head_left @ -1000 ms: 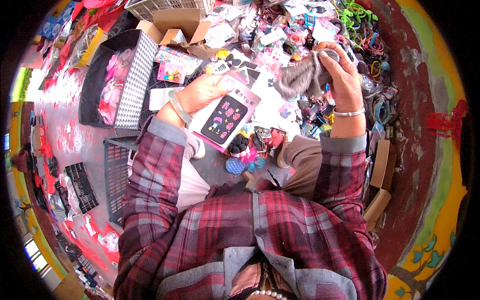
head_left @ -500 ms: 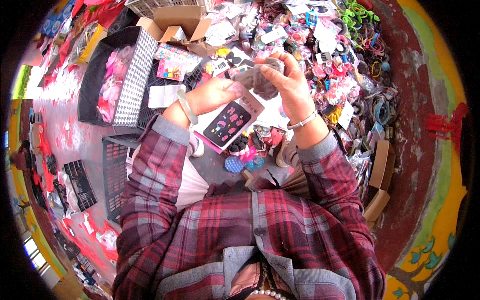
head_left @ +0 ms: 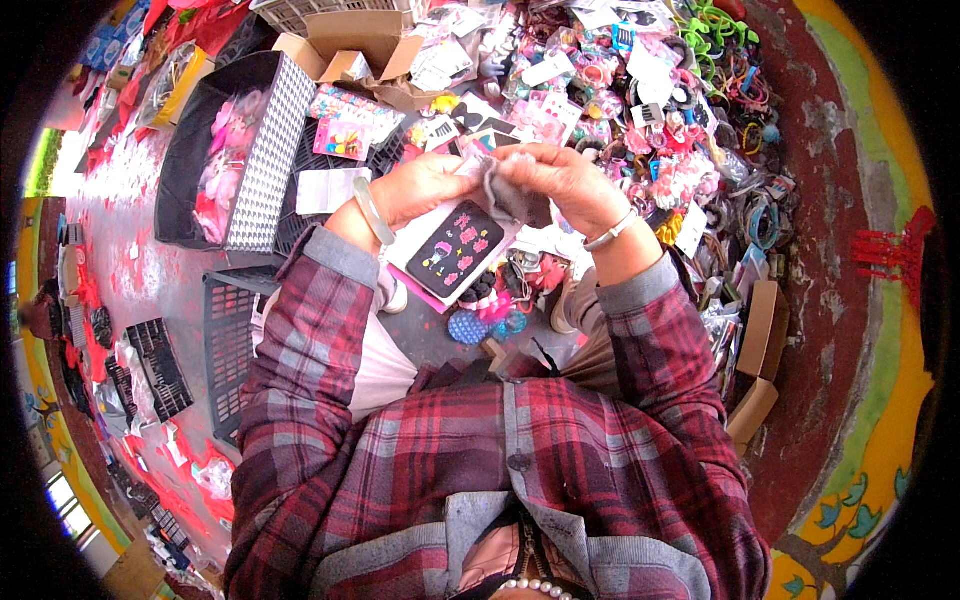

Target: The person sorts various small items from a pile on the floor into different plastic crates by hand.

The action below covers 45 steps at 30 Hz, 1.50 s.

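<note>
Between my two hands is a soft grey-brown fabric piece (head_left: 520, 199); its exact kind I cannot make out. My left hand (head_left: 425, 187) pinches its left edge with the thumb and fingers closed. The fingers of my right hand (head_left: 575, 188) are bent over its top and right side. Just below lies a dark card with pink and yellow little shapes (head_left: 457, 248), on top of a white and pink flat pack. Beneath the right hand sit a cluster of black and pink hair accessories (head_left: 485, 297) and a blue dotted round piece (head_left: 467, 328).
A heap of packaged hair accessories (head_left: 640, 130) spreads ahead and to the right. At the left stand a houndstooth-sided box (head_left: 265, 160) with pink items and a black plastic crate (head_left: 228, 340). An open cardboard box (head_left: 365, 50) is at the back; cardboard pieces (head_left: 763, 330) lie right.
My right hand has come down and closer to my left hand. The fabric piece, bunched up in the right hand before, now hangs lower between both hands.
</note>
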Motion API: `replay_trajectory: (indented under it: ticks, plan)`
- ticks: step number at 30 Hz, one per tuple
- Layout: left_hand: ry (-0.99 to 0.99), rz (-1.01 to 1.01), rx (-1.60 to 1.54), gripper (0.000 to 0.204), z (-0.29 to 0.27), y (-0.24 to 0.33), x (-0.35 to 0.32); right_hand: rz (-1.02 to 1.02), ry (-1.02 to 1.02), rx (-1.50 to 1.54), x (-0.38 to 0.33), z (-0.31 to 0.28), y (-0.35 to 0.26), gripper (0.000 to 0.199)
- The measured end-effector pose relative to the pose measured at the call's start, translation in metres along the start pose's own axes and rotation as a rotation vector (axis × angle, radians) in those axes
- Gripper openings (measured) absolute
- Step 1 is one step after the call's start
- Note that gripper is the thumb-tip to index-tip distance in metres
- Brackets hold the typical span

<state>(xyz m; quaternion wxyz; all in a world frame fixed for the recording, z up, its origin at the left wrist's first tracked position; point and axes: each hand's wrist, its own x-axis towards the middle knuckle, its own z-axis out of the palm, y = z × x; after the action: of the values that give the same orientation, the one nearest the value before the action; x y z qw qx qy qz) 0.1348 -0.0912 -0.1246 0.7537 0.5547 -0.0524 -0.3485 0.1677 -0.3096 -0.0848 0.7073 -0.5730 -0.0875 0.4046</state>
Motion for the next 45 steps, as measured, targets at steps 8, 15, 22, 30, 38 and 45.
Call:
replay_trajectory:
  ticks: [8,15,22,30,38,45]
  plan:
    - [0.029,0.080,0.100,0.029,-0.008,0.002,-0.003,-0.371,0.126,-0.765,0.001,0.024,0.005,0.048]
    - [0.046,0.083,0.059,0.031,0.003,0.020,-0.012,-0.307,0.287,-0.449,0.002,-0.016,-0.007,0.043]
    - [0.172,0.138,-0.129,0.029,-0.013,0.014,-0.011,-0.528,0.508,-0.139,-0.014,-0.040,-0.035,0.048]
    - [0.403,0.222,-0.336,0.022,0.012,0.018,0.004,-0.731,0.310,-1.237,0.002,0.060,0.011,0.059]
    - [0.475,0.301,-0.235,0.025,-0.030,0.001,0.009,-0.687,0.396,-1.401,0.008,0.037,0.022,0.059]
    - [0.639,0.272,-0.343,0.024,0.009,0.021,0.005,-0.709,0.686,-1.142,0.009,0.027,-0.017,0.053]
